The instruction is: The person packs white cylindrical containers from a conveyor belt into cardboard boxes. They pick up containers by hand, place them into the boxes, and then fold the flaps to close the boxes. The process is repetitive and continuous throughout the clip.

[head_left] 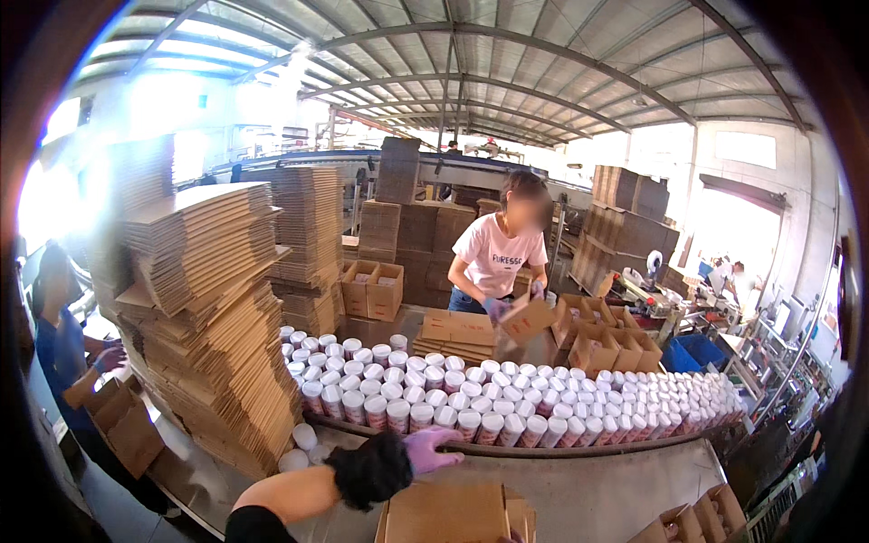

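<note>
My left hand [434, 450], in a purple glove with a fluffy black cuff at the wrist, reaches over the metal table with its fingers stretched out and nothing in them. Just beyond its fingertips stand many white-lidded canisters [489, 427] with pink-and-white sides, packed upright in a long curved row. Below the hand, at the lower edge, lies a brown cardboard box [444, 514]; whether it is folded flat cannot be made out. Only a sliver of purple glove from my right hand [517, 537] shows at the box's right side, its fingers mostly hidden.
Tall stacks of flat cardboard [204, 271] rise at the left. Across the canisters a person in a pink shirt [502, 253] handles a carton [528, 320]. Open divided cartons [597, 348] stand beside them; more cartons [701, 520] sit lower right. Another person [68, 353] holds a box at far left.
</note>
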### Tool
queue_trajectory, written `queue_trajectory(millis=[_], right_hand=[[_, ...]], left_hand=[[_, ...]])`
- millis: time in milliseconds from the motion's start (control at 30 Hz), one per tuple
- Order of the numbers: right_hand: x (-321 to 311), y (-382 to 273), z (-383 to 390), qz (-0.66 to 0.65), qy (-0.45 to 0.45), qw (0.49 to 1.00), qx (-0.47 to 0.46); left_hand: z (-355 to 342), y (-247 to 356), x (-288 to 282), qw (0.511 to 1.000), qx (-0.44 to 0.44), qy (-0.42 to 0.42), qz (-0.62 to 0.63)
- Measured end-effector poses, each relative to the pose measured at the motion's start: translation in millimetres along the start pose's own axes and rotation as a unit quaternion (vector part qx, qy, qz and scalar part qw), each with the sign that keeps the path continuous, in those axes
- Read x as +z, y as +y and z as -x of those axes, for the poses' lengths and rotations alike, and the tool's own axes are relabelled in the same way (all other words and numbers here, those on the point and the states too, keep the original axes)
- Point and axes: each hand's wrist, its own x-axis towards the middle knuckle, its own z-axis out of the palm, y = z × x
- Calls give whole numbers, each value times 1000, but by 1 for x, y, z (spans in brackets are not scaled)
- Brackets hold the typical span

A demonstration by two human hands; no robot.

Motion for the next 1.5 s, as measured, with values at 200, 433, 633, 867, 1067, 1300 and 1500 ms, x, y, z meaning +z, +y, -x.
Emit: queue_trajectory(millis=[200, 433, 633, 867, 1067, 1300, 1500], right_hand=[[77, 37, 81, 93, -76, 990, 70], [-12, 33, 69, 67, -312, 941, 114], [-52, 160, -126, 201, -152, 952, 172], [79, 276, -170, 416, -189, 854, 248], [82, 262, -141, 348, -202, 899, 175], [-9, 134, -182, 186, -218, 947, 147], [3, 101, -189, -51, -521, 834, 175]], left_hand=[[-28, -83, 57, 825, -134, -546, 53], [74, 11, 83, 931, 129, -339, 42], [-25, 4, 26, 806, -44, -577, 123], [-134, -172, 42, 911, 21, 69, -406], [-86, -186, 78, 852, 156, 211, -452], [6, -24, 18, 959, -7, 30, -281], [14, -25, 9, 936, -164, -310, 42]])
